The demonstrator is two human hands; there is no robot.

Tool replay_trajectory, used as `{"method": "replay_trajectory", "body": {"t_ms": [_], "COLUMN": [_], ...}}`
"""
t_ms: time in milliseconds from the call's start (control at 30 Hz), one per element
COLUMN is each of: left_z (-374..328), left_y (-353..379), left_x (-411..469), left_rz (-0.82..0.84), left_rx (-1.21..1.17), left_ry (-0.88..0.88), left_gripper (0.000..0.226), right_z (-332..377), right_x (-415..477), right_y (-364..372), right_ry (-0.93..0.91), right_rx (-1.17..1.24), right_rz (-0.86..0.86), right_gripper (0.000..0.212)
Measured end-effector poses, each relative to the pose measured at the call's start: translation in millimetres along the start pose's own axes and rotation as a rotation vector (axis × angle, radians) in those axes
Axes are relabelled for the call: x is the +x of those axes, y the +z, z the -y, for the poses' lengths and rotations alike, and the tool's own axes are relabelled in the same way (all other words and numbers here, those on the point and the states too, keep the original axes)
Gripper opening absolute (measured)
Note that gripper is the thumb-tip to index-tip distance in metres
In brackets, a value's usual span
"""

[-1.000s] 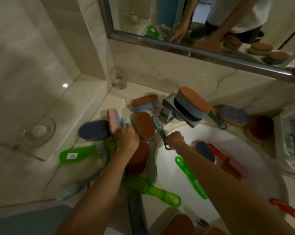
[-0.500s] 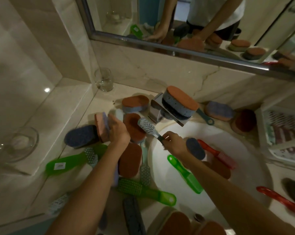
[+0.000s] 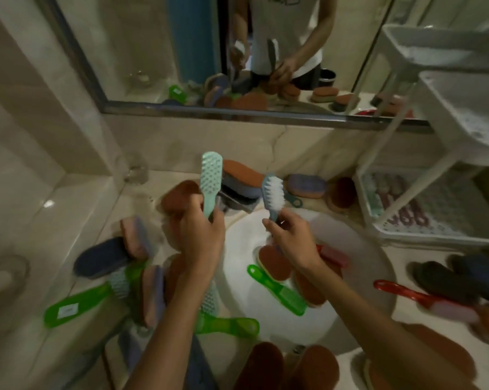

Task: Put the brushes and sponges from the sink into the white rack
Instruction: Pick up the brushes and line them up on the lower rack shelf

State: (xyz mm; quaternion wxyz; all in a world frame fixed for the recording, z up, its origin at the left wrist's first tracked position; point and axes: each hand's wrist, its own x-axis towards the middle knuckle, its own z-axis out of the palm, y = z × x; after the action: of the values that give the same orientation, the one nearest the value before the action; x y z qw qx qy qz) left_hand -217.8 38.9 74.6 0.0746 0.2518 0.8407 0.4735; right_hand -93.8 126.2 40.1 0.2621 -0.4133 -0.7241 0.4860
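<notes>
Two brushes are held above the sink [image 3: 237, 291]: left hand [image 3: 202, 237] grips a mint brush [image 3: 211, 181], right hand [image 3: 291, 237] pinches a bristle brush [image 3: 272, 195]. With both held low on their handles, swinging toward the rack [image 3: 434, 238], well apart at right, could let one slip.

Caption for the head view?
Left hand holds a mint brush, right hand a white-bristled brush, above the sink; white rack stands at right.

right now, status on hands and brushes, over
Left hand grips mint brush, upright. Right hand grips white-bristled brush above sink. Green brush, brown sponge in sink. White rack at right, path looks open.
</notes>
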Motion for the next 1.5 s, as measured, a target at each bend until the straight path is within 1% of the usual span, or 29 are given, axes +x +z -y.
{"method": "replay_trajectory", "body": {"t_ms": [67,133,200,267,333,433,500,567,600,700,733,800,867,900,967,1033,1100,1200,1300,1500], "left_z": [-19,-37,-53,-67,-82,-104,-118,-133,-141,-159,-164,-172,-179,-181,-185,-186,-185,-182,-182,-181], "left_y": [18,40,63,88,114,155,183,211,225,265,277,297,312,317,327,335,340,345,348,348], "left_x": [-16,-34,-55,-75,-96,-126,-144,-158,-163,-169,-168,-163,-155,-152,-146,-140,-134,-125,-121,-118], "left_rz": [0.114,0.296,0.490,0.650,0.761,0.847,0.855,0.840,0.846,0.882,0.883,0.867,0.843,0.832,0.803,0.786,0.765,0.734,0.730,0.718], "left_rx": [0.018,0.028,0.047,0.050,0.076,0.118,0.145,0.159,0.160,0.163,0.155,0.107,0.068,0.058,0.012,-0.009,-0.019,-0.016,-0.033,-0.108], "left_ry": [0.087,0.152,0.207,0.252,0.299,0.311,0.309,0.297,0.257,0.107,0.057,-0.020,-0.089,-0.122,-0.204,-0.279,-0.331,-0.362,-0.400,-0.499], "left_gripper": [0.014,0.009,0.008,0.007,0.009,0.011,0.012,0.015,0.016,0.012,0.012,0.015,0.022,0.022,0.014,0.017,0.026,0.032,0.032,0.028], "right_z": [-10,-25,-43,-62,-81,-108,-126,-143,-150,-170,-176,-181,-182,-181,-183,-189,-197,-205,-210,-215], "right_x": [-11,-22,-35,-47,-59,-70,-71,-64,-58,-32,-21,2,24,33,51,66,77,89,98,111], "right_y": [-33,-66,-99,-130,-160,-202,-231,-262,-277,-318,-329,-346,-357,-360,-364,-364,-359,-350,-343,-326], "right_ry": [0.036,0.076,0.115,0.157,0.179,0.213,0.239,0.260,0.277,0.333,0.349,0.349,0.339,0.344,0.372,0.398,0.406,0.383,0.350,0.348], "right_rx": [0.007,0.014,0.014,0.020,0.024,0.045,0.045,-0.011,-0.059,-0.257,-0.329,-0.440,-0.540,-0.578,-0.631,-0.675,-0.700,-0.736,-0.714,-0.569], "right_rz": [-0.094,-0.166,-0.242,-0.290,-0.319,-0.366,-0.393,-0.396,-0.383,-0.285,-0.247,-0.189,-0.138,-0.119,-0.081,-0.052,-0.031,-0.031,-0.066,-0.113], "right_gripper": [0.013,0.009,0.010,0.011,0.012,0.015,0.019,0.013,0.012,0.025,0.027,0.023,0.021,0.025,0.028,0.028,0.029,0.030,0.032,0.030]}}
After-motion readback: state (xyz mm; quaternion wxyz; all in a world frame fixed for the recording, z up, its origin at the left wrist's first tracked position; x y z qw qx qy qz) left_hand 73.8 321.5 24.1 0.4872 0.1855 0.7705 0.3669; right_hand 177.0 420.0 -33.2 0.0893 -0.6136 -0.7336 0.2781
